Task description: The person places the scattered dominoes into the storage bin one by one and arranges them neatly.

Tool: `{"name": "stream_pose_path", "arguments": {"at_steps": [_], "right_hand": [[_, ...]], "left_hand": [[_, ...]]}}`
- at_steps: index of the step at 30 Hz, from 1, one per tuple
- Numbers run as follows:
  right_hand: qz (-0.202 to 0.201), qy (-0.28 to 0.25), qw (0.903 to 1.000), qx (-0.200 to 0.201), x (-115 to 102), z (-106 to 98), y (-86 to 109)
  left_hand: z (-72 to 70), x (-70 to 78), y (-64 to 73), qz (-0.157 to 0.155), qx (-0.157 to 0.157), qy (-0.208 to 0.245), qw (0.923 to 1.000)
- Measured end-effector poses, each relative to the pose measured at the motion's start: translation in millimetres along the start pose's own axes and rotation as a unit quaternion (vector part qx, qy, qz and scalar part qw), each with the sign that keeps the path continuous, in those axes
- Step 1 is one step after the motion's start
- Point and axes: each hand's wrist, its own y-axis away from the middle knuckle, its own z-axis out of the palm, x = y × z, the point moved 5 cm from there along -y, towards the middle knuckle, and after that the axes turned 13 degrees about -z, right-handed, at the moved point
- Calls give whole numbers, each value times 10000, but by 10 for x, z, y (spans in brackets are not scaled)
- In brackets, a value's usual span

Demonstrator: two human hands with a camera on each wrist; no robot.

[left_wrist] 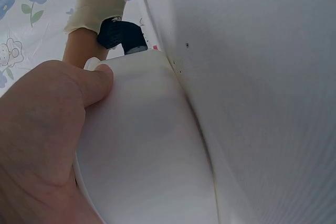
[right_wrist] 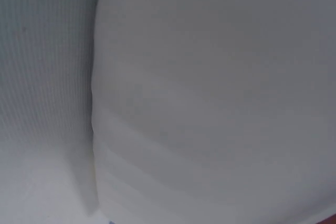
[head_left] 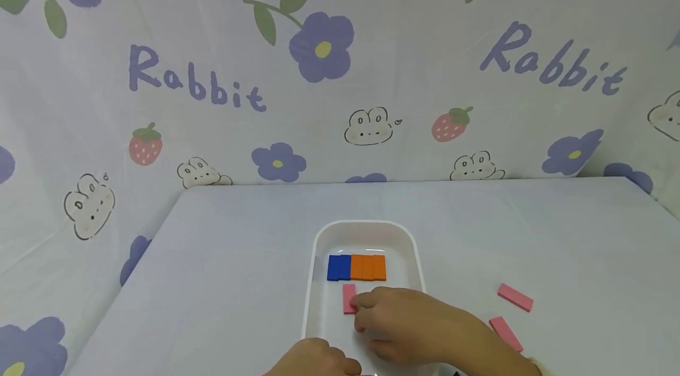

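Note:
A white tray (head_left: 368,225) holds a row of two blue tiles (head_left: 339,268) and several orange tiles (head_left: 368,268). Below that row lies a pink tile (head_left: 348,293) on the tray floor. My right hand (head_left: 404,324) reaches over the tray's right wall, a fingertip touching the tile's right side; the thumb stays apart from it. At the tray's near left, my left hand (head_left: 317,358) grips the rim, and the left wrist view shows its thumb (left_wrist: 97,83) against the tray's outer wall (left_wrist: 142,129). The right wrist view shows mostly the tray's outside (right_wrist: 210,87), with no fingers.
Two more pink tiles, one farther back (head_left: 515,297) and one nearer (head_left: 505,333), lie on the table right of the tray, the nearer beside my right forearm. A pale cloth (head_left: 372,87) printed with flowers and rabbits hangs behind the table (head_left: 223,264).

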Motion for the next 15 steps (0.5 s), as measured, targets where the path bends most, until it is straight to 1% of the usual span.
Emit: {"name": "stream_pose_path", "arguments": {"at_steps": [4,8,10,11,15], "right_hand": [[49,16,9999,-91,13,39,-16],[21,-11,9999,-130,8,68,-42],[21,-23,9999,-131,3,76,-50],[-28,10,9999,-96,-2,77,-50],[-180,168,9997,26,-15,86,-51]], "left_hand": [[0,16,15,280,172,-476,9983],[0,20,17,374,116,-692,9968],[-5,24,17,410,156,-749,9962],[-8,26,19,404,207,-767,9960],[-36,36,36,399,675,-857,9932]]}}
